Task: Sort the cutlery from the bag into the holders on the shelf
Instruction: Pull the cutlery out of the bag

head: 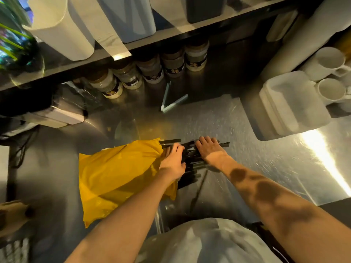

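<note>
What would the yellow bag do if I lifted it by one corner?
It would probably flop and sag: the yellow bag lies crumpled and wrinkled on the steel counter. It likely feels fairly light, since a pile of black cutlery lies outside its mouth.

I have a single view, the head camera. It is wide-angle and sits close above the surface (237,133), facing forward and steeply down. The shelf (176,30) edge crosses the top of frame, and the wearer's shirt (199,242) fills the bottom edge. Straight lines bow near the borders.
</note>
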A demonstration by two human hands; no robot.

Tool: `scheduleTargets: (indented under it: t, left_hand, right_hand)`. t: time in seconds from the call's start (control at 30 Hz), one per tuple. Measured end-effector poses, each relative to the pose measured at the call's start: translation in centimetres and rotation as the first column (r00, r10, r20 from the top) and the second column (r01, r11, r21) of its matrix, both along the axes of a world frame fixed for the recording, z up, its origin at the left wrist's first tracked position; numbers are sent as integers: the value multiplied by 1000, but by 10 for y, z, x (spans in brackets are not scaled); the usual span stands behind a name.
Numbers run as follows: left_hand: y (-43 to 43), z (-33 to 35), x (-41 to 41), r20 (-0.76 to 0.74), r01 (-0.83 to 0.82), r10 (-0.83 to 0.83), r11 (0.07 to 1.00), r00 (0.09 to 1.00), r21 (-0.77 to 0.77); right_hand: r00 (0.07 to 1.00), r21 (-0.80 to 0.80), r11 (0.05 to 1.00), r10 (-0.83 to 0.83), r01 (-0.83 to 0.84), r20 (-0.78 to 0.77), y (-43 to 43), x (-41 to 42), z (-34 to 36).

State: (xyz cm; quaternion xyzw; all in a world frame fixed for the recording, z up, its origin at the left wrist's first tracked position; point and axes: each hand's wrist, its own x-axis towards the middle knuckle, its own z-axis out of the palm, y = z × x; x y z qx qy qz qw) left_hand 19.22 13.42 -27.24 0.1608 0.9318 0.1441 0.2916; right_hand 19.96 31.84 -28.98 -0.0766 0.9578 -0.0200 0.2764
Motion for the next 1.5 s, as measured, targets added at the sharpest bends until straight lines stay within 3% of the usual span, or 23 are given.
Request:
scheduleTargets:
  t: [0.27, 0.37, 0.47, 0.57, 0.63, 0.7, 0.8, 0.87, 1.07, 1.2, 1.37, 1.5]
  left_hand:
    - [3, 0, 1, 65, -54, 46, 991, 997, 123]
    - [0, 3, 4, 73, -107, 96, 980, 993, 169]
    - [-4, 6, 9, 77, -272, 261, 915, 962, 297]
    - [2, 14, 13, 142, -478, 462, 786, 876, 393]
    - [12, 22, 15, 262, -606, 549, 678, 794, 415]
    - [24, 32, 16, 467, -732, 565, 484, 680, 479]
    - [39, 49, 17, 761, -895, 494, 85, 419, 437]
    - [47, 59, 15, 850, -933, 424, -28, 313, 358]
    - [51, 68, 28, 882, -955, 377, 26, 283, 296]
    - [54, 72, 37, 735, -935, 580, 203, 353, 289]
    - [56, 68, 39, 761, -950, 593, 20, 261, 310]
    - [51, 71, 32, 761, -924, 586, -52, 279, 379]
  right_hand:
    - [999, -69, 998, 10, -12, -34, 13, 32, -4]
    - [996, -129, 987, -93, 93, 6, 24, 41, -1]
    - [968, -229, 941, -246, 251, 50, 29, 51, 4]
    - [913, -275, 870, -391, 409, 119, 30, 58, 14]
    - [865, -318, 805, -470, 501, 175, 27, 63, 19]
    - [824, -378, 734, -527, 565, 208, 21, 68, 26]
    - [816, -429, 697, -531, 574, 229, 9, 78, 36]
    - [813, -447, 683, -532, 578, 237, -1, 83, 43]
    - [871, -535, 695, -448, 481, 202, -25, 97, 64]
    - [869, -563, 673, -452, 480, 200, -39, 93, 76]
    - [813, -513, 643, -536, 568, 228, -51, 91, 76]
    - [756, -644, 449, -560, 620, 338, -47, 95, 76]
